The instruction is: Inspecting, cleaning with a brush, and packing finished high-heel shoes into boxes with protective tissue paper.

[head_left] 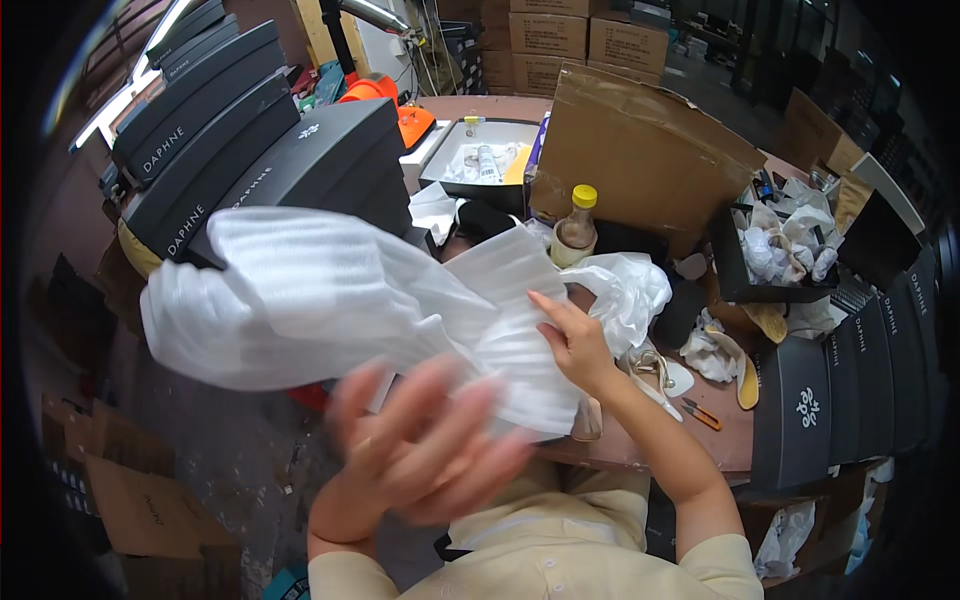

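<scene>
A large sheet of white packing foam billows in front of me, its far end sweeping out to the left past the table edge. My right hand holds its right part, with the fingers lying on the foam and the thumb hidden. Lower down and nearer to me, my left hand is smeared by motion. Its fingers are spread and nothing shows in them. Beside my right forearm lies a sandal with a metallic-looking strap, partly covered by the arm. Orange-handled thread snips rest on the table to its right.
Dark shoe boxes stack high at the left, and more dark boxes stand at the right. A yellow-capped bottle stands before a brown carton. A black box holds crumpled white paper. White plastic lies behind my right hand.
</scene>
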The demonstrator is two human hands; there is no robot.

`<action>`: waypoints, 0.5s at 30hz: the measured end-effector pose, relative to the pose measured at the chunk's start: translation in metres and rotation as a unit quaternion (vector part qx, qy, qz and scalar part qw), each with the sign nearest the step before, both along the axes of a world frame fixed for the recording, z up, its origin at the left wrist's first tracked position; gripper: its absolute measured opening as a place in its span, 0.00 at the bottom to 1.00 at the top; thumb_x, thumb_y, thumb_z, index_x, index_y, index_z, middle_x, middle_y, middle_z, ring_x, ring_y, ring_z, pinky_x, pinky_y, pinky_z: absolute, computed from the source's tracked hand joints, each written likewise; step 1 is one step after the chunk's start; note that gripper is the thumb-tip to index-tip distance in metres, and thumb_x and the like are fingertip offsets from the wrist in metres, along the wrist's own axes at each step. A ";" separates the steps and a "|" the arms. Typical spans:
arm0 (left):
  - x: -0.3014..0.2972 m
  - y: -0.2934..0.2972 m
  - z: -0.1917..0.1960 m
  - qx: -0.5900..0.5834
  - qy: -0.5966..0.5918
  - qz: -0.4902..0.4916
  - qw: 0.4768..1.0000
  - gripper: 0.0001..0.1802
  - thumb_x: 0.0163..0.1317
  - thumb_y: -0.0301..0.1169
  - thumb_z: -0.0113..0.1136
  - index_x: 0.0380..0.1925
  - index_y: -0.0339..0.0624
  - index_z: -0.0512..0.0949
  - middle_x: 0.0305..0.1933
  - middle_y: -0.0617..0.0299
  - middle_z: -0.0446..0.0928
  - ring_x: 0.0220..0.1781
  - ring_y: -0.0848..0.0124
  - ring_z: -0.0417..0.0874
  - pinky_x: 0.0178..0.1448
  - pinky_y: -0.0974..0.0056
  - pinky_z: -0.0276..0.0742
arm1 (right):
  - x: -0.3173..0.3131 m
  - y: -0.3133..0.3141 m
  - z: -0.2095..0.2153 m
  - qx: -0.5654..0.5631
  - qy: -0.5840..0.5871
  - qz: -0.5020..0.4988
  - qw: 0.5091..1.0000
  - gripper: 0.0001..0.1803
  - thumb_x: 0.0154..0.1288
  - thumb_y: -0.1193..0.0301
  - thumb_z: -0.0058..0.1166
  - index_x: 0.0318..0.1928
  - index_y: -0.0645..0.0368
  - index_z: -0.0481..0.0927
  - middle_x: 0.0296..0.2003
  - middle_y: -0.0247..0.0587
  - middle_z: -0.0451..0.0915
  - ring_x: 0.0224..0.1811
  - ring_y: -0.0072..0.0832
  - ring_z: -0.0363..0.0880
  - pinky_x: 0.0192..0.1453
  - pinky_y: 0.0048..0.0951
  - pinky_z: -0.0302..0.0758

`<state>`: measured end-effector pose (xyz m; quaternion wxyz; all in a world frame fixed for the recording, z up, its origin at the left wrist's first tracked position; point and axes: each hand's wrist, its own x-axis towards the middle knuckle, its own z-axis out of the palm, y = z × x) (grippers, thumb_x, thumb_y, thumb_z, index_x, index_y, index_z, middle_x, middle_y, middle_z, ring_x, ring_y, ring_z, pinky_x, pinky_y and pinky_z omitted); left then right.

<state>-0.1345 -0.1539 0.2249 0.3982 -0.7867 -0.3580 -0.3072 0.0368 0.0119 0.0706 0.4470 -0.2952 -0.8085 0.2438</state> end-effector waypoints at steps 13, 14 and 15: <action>-0.052 0.083 -0.119 -0.372 0.092 0.204 0.901 0.43 0.52 0.58 0.54 0.65 0.48 0.61 0.71 0.52 0.54 0.73 0.59 0.51 0.71 0.37 0.37 | 0.035 0.021 -0.048 -0.311 -0.079 -0.023 0.947 0.29 0.55 0.74 0.57 0.59 0.69 0.68 0.52 0.57 0.75 0.54 0.40 0.75 0.58 0.30 0.68; -0.052 0.080 -0.107 -0.342 0.111 0.223 0.906 0.42 0.53 0.60 0.52 0.65 0.49 0.62 0.71 0.52 0.54 0.73 0.58 0.51 0.71 0.36 0.36 | 0.033 0.020 -0.045 -0.343 -0.044 -0.003 0.938 0.29 0.56 0.74 0.58 0.58 0.70 0.68 0.53 0.54 0.75 0.54 0.37 0.75 0.58 0.29 0.68; -0.052 0.072 -0.113 -0.291 0.126 0.162 0.934 0.42 0.52 0.59 0.54 0.64 0.50 0.63 0.71 0.54 0.54 0.73 0.60 0.53 0.70 0.36 0.37 | 0.032 0.019 -0.039 -0.397 -0.017 0.017 0.918 0.28 0.56 0.74 0.58 0.58 0.71 0.69 0.53 0.52 0.75 0.54 0.34 0.75 0.58 0.28 0.68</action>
